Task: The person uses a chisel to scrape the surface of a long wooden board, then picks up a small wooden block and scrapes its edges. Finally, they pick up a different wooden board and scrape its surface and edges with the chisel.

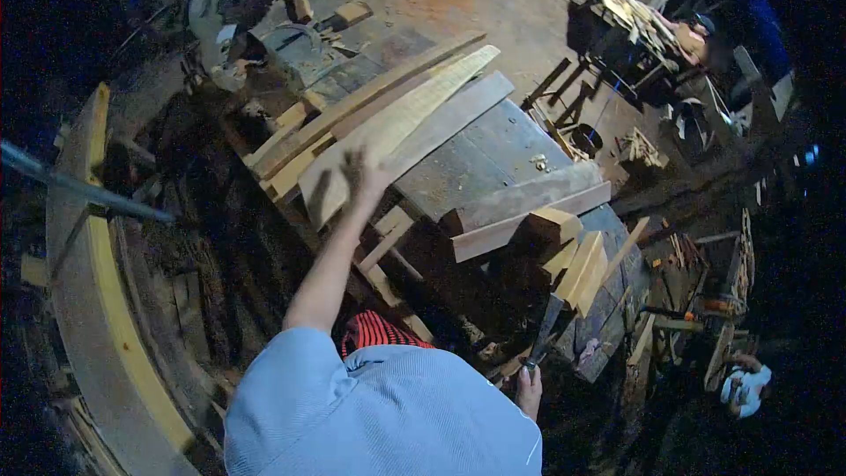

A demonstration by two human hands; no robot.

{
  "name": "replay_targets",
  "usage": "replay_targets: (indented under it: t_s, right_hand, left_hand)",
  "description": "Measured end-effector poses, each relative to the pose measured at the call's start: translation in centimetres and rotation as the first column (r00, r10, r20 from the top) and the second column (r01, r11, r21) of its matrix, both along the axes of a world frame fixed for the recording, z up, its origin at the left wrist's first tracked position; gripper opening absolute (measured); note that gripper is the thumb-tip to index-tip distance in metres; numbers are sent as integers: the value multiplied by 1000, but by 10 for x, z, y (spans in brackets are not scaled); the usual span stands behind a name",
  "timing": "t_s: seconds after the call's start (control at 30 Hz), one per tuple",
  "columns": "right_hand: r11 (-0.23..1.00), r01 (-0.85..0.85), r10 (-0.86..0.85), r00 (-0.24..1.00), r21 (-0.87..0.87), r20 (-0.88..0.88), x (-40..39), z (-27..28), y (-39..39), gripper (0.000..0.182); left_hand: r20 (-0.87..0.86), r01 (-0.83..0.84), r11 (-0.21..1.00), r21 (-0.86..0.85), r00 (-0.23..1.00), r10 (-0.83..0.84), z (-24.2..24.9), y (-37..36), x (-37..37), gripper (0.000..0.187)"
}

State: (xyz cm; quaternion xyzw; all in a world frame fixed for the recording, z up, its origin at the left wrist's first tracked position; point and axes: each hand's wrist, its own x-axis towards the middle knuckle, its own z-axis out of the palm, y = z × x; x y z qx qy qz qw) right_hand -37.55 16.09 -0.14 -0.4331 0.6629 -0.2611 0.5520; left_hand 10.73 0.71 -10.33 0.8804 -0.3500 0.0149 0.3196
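Note:
My left hand (367, 174) is stretched forward over the near part of a pale tapered board (423, 106); its fingers are smeared by motion. Beside that board, a flat grey-brown board (458, 121) lies on the work table (458, 167), and a long curved beam (379, 92) lies on the other side. Low in the view, my right hand (530, 390) is closed round the handle of a dark, long-bladed tool (546, 328). The blade points up towards some short wood blocks (582, 273) at the table's near right part.
Two more boards (529, 211) lie across the table. A large round saw blade (247, 0) stands at the upper left. Long curved timber (119, 300) runs down the left side. One person (692, 40) is at a wood pile, upper right; another (745, 388) is at the lower right.

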Motion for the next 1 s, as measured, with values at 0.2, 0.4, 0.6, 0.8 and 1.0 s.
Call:
replay_targets:
  t_s: [0.2, 0.4, 0.6, 0.8, 1.0]
  right_hand:
    - [984, -171, 170, 985, -45, -32, 46, 33, -19, 26]
    - [963, -258, 253, 965, 77, 65, 67, 52, -14, 38]
    - [990, -143, 144, 984, 14, -105, 69, 31, 29, 37]
    - [987, -146, 148, 989, 64, -24, 88, 35, 47, 37]
    - [977, 7, 1, 999, 212, -34, 129, 53, 56, 39]
  left_hand:
    - [-95, -211, 977, 39, 972, 214, -16, 54, 104, 64]
    - [-555, 89, 982, 168, 831, 19, -37, -5, 174, 62]
    - [-525, 89, 991, -104, 841, -131, -50, -45, 158, 67]
    - [-215, -130, 984, -119, 971, 102, -104, -55, 143, 77]
    - [-382, 264, 958, 112, 901, -204, -23, -25, 143, 76]
